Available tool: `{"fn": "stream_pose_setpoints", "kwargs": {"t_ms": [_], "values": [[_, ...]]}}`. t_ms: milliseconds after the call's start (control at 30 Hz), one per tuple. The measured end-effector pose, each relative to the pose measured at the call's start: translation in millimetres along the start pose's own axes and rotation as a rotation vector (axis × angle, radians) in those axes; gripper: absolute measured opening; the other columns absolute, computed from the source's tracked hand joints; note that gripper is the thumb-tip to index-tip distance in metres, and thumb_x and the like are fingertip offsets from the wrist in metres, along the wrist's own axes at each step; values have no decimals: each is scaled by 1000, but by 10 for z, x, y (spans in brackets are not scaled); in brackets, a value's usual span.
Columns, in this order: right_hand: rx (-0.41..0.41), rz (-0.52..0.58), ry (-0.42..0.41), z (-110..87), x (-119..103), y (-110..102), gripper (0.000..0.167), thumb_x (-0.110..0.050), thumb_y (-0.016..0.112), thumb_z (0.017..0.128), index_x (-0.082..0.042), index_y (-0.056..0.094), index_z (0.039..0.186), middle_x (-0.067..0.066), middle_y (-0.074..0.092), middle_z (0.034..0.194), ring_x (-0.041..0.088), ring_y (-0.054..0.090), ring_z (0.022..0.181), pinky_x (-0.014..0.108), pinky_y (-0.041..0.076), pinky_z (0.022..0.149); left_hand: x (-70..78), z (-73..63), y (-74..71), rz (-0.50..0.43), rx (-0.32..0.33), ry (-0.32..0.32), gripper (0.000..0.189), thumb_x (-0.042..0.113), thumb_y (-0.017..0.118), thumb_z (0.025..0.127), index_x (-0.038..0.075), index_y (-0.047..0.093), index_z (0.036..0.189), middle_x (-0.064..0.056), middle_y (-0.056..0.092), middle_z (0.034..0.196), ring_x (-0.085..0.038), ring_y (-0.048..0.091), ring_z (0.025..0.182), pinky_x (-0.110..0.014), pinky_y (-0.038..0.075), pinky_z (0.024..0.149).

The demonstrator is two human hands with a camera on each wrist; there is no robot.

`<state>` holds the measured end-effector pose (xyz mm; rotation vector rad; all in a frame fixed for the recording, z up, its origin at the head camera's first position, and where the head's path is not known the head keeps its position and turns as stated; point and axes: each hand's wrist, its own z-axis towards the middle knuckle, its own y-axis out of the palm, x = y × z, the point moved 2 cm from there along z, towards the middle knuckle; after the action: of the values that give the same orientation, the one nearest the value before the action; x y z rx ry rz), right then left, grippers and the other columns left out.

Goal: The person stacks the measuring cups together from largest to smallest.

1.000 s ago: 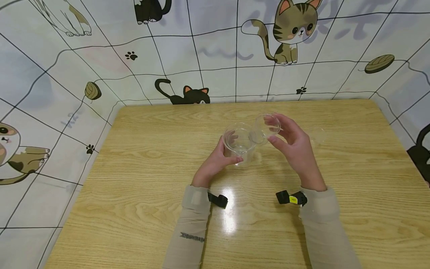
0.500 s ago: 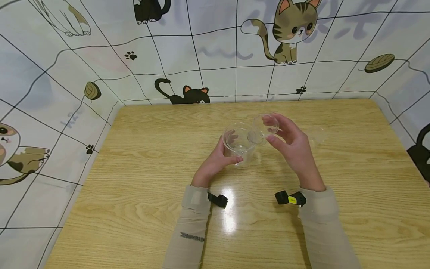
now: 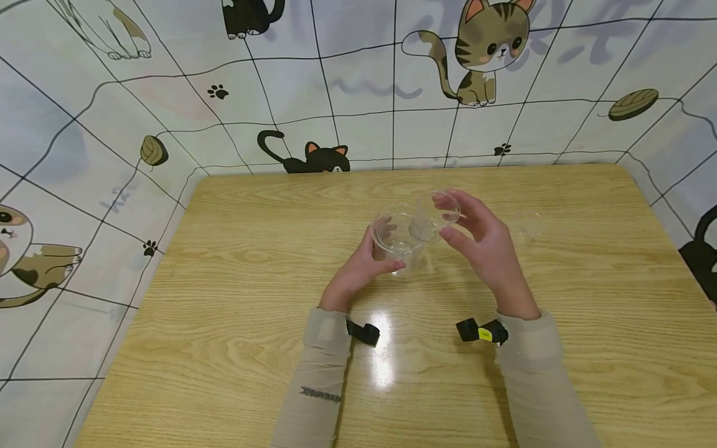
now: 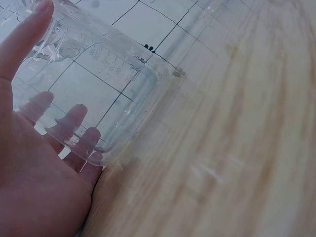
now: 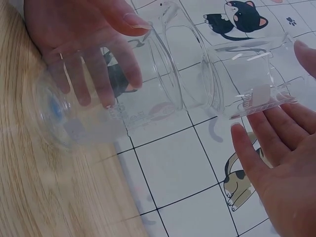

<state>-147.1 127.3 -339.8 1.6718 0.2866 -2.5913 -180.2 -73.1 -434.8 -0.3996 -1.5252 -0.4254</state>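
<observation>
Larger clear beaker [image 3: 399, 246] upright on wooden table [image 3: 224, 311], toward table's 12 o'clock edge in head view; graduations show in left-wrist view. Left hand [image 3: 361, 270] at beaker's 8 o'clock, thumb and fingers wrapped round wall. Right hand [image 3: 487, 249] at 3 o'clock, holding smaller clear vessel [image 3: 430, 219] at 2 o'clock, near end overlapping larger rim in head view; contact unclear. Faint clear object [image 3: 529, 225] on table at right hand's 2 o'clock, too indistinct to name.
</observation>
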Motion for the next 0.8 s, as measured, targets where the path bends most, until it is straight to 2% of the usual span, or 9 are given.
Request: {"fn": "stream_pose_setpoints", "kwargs": {"t_ms": [200, 433, 533, 633, 800], "values": [[-15, 1, 0, -3, -4, 19, 49, 8, 56, 82, 0, 42, 129, 19, 48, 125, 27, 44, 114, 29, 34, 94, -48, 18, -12, -3, 10, -4, 88, 11, 74, 72, 21, 19, 139, -12, 27, 140, -26, 27, 128, -36, 26, 100], [-39, -5, 7, 3, 141, 1, 53, 4, 59, 82, -7, 42, 131, 11, 49, 127, 23, 43, 117, 30, 33, 97, -237, 78, -51, 17, 42, 9, 87, 16, 77, 70, 32, 23, 136, -4, 32, 138, -17, 30, 127, -35, 27, 100], [-40, 4, 4, 5, 198, -5, 54, 2, 59, 82, -8, 42, 132, 10, 49, 128, 22, 43, 117, 29, 32, 97, -263, 84, -57, 28, 44, 15, 87, 17, 77, 70, 33, 23, 136, -3, 32, 138, -16, 30, 127, -36, 27, 100], [-41, 16, -3, 7, 160, 11, 53, 4, 59, 82, -8, 42, 131, 12, 48, 128, 23, 43, 117, 30, 31, 98, -199, 66, -47, 15, 30, 1, 88, 15, 76, 71, 29, 21, 138, -5, 30, 139, -19, 27, 128, -36, 25, 101], [-40, 34, -9, 1, 1, 64, 52, 8, 56, 82, -1, 41, 130, 17, 47, 127, 26, 42, 118, 31, 30, 100, -41, 11, -14, 0, 8, -11, 88, 11, 74, 72, 21, 17, 140, -6, 30, 139, -24, 25, 129, -36, 25, 101]]}}
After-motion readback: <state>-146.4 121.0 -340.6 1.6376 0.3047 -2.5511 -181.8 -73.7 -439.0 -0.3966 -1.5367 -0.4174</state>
